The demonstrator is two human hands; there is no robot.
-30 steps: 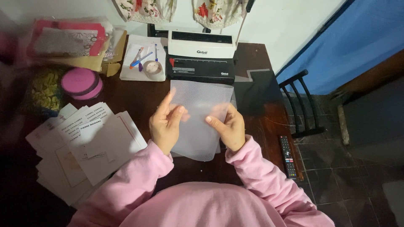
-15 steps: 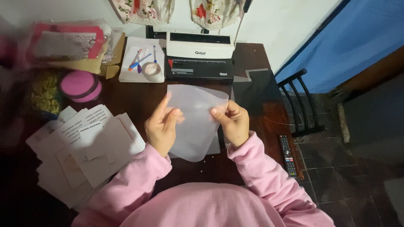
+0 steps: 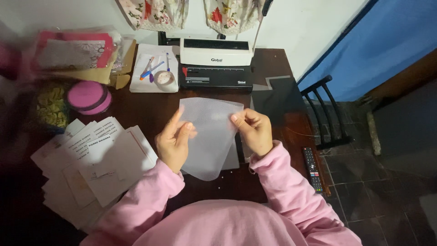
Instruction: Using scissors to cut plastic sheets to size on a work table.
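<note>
A translucent frosted plastic sheet (image 3: 210, 136) is held up over the dark wooden table (image 3: 145, 109), tilted, its lower corner curling down. My left hand (image 3: 174, 142) pinches the sheet's left edge, index finger raised. My right hand (image 3: 253, 130) grips its right edge with thumb and fingertips. Both arms wear pink sleeves. Just beyond the sheet stands a white and black binding machine (image 3: 215, 64).
Stacked white printed papers (image 3: 91, 164) lie at the left. A round pink container (image 3: 87, 96), a white pad with pens and a tape roll (image 3: 154, 73) and pink cardstock (image 3: 73, 50) sit behind. A remote control (image 3: 313, 169) lies at the table's right edge, beside a black chair (image 3: 327, 114).
The plastic sheet has been lifted off the table and tilted, its top edge now higher; both hands shifted along its side edges while still holding it.
</note>
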